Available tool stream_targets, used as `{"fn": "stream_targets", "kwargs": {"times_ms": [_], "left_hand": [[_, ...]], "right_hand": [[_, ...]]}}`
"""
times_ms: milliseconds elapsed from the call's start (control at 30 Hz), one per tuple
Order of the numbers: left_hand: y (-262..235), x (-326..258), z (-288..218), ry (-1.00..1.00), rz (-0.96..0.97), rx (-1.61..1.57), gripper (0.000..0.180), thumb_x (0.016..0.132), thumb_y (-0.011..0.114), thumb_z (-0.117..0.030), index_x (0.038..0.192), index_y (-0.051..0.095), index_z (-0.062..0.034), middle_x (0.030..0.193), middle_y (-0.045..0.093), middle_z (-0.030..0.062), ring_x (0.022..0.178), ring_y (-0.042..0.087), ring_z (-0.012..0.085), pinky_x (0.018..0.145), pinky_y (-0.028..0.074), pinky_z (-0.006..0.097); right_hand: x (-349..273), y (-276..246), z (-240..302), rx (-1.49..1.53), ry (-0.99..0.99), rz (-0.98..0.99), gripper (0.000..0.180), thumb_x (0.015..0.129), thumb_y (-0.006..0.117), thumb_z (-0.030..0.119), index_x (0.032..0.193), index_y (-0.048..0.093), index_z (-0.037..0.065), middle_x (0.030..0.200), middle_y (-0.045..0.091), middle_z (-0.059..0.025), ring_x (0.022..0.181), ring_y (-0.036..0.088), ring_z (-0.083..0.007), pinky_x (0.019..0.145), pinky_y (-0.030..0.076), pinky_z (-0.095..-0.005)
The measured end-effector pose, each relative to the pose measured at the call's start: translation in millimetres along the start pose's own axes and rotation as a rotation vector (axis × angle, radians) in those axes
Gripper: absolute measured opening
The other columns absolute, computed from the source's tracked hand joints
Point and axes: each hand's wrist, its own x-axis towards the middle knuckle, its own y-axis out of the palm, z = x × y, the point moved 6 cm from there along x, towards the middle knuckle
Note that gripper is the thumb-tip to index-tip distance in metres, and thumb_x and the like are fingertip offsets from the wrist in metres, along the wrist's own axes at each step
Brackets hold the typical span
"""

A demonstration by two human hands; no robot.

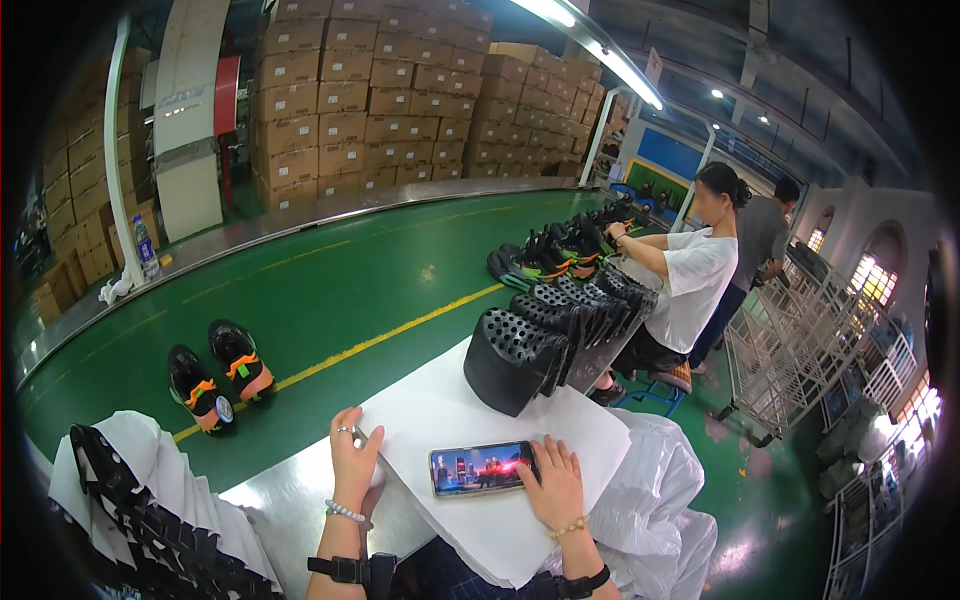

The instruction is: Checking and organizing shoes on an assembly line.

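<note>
A smartphone (482, 469) lies flat on a stack of white paper sheets (410, 420), its screen lit with a city picture. My right hand (556, 488) rests at the phone's right end, fingers stretched out and the thumb touching the screen. At the left edge of the paper is my left hand (354, 458), thumb and fingers apart, with nothing seen in it. Just beyond the phone stands a row of black blocks with round holes (515, 350). A pair of black and orange sneakers (205, 385) sits on the green belt (300, 330) ahead of my left hand.
Black fabric with white patches (105, 490) hangs at lower left; white plastic sheeting (650, 490) lies at right. More sneakers (545, 250) line the belt near a person in a white shirt (700, 265). Wire carts (800, 330) stand right, stacked cartons (370, 100) at the back.
</note>
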Motion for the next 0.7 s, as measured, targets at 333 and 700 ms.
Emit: {"fn": "stream_targets", "kwargs": {"times_ms": [333, 700], "left_hand": [[7.2, -9.6, -13.2, 0.102, 0.119, 0.245, 0.058, 0.075, 0.067, -0.024, 0.122, 0.049, 0.0041, 0.133, 0.040, 0.0167, 0.124, 0.036, 0.0316, 0.104, 0.030, 0.037], [9.0, -12.4, -27.8, 0.201, 0.146, 0.355, 0.041, 0.078, 0.061, -0.025, 0.112, 0.061, -0.0017, 0.132, 0.044, 0.0179, 0.127, 0.030, 0.0386, 0.105, 0.027, 0.043]], "right_hand": [[0.4, 0.1, 0.1, -0.007, -0.005, 0.001, 0.053, 0.087, 0.046, 0.044, 0.125, 0.048, 0.007, 0.134, 0.041, -0.0182, 0.127, 0.033, -0.0367, 0.107, 0.020, -0.0473], [0.2, -2.5, 2.1, -0.002, -0.012, -0.014, 0.052, 0.088, 0.046, 0.043, 0.124, 0.048, 0.007, 0.133, 0.042, -0.0182, 0.126, 0.034, -0.0371, 0.106, 0.021, -0.0478]]}}
